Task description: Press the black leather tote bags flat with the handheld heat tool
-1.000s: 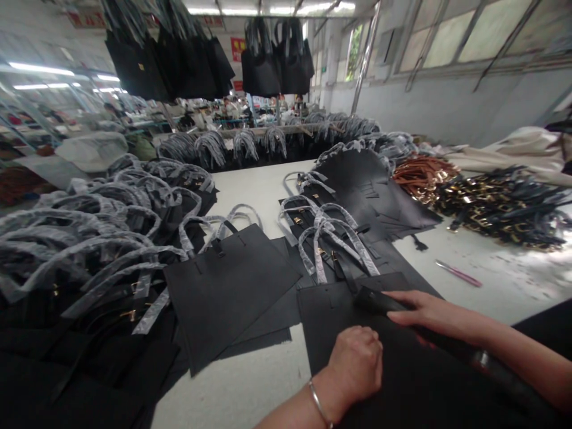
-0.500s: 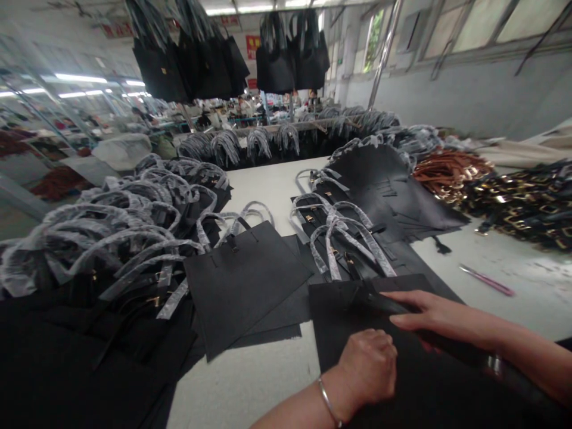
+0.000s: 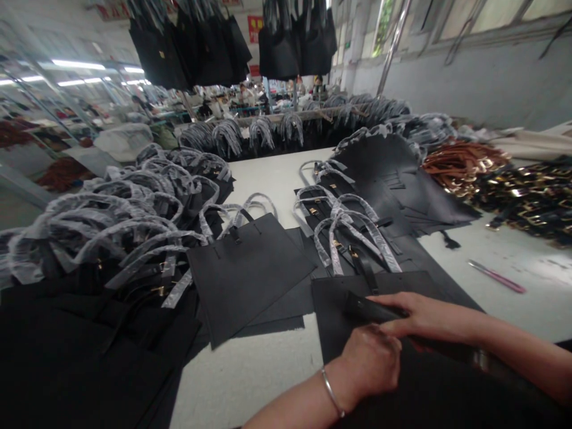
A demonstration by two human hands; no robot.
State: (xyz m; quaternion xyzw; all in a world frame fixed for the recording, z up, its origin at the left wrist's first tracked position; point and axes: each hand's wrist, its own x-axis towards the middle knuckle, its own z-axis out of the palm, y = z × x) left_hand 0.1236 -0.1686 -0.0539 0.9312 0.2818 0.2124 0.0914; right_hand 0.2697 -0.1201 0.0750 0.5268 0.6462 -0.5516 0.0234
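Note:
My right hand (image 3: 417, 317) lies over a black strap (image 3: 364, 307) that rests on a flat black leather panel (image 3: 333, 319) at the near edge of the white table (image 3: 268, 179); its fingers press the strap's end. My left hand (image 3: 370, 362), with a silver bangle on the wrist, is curled into a loose fist on the same panel, just under the right hand's fingers and touching them. What the left fingers hold is hidden.
Black bag panels with wrapped handles (image 3: 344, 235) lie just beyond the hands, another panel (image 3: 248, 271) to the left. A large heap of wrapped handles (image 3: 116, 214) fills the left. Brown straps (image 3: 465, 164), black buckled straps (image 3: 531, 199) and a pink tool (image 3: 496, 276) lie at the right. Finished bags (image 3: 205, 42) hang overhead.
My left hand has moved up and right to meet the right hand's fingers. The strap end has slid a little to the left. The view has tilted down slightly.

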